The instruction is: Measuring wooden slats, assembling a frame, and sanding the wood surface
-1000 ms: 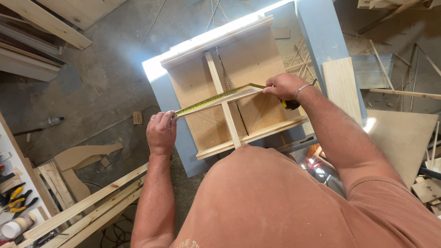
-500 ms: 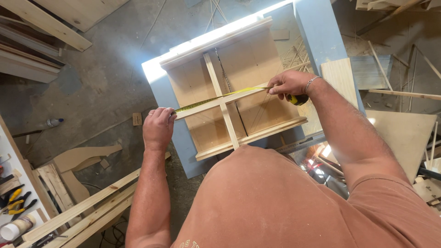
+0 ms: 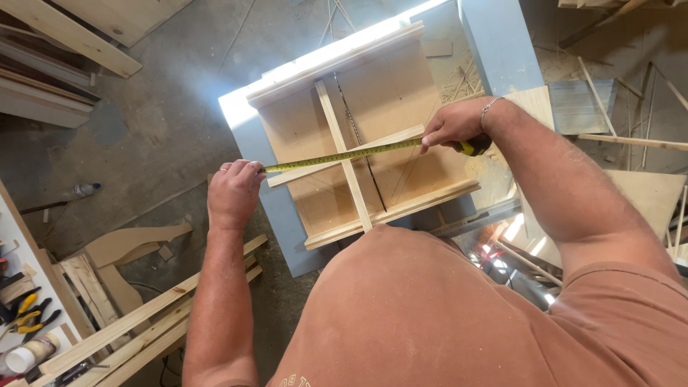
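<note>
A yellow tape measure blade [image 3: 344, 155] is stretched across a wooden panel frame [image 3: 423, 201] with crossed slats, which lies on a light blue table [image 3: 502, 50]. My left hand [image 3: 233, 192] pinches the blade's free end just past the frame's left edge. My right hand [image 3: 455, 125] grips the yellow and black tape measure case [image 3: 476, 147] near the frame's right side and presses the blade down with its fingers. A bracelet sits on my right wrist.
Long wooden slats [image 3: 143, 322] lean at the lower left. Pliers and other tools [image 3: 25, 312] lie on a white shelf at the far left. Boards [image 3: 64, 36] are stacked at the top left. Plywood sheets [image 3: 645, 193] and offcuts lie at the right on a concrete floor.
Both hands with the tape have shifted slightly toward the frame's near side. The blade now lies flatter along the horizontal slat.
</note>
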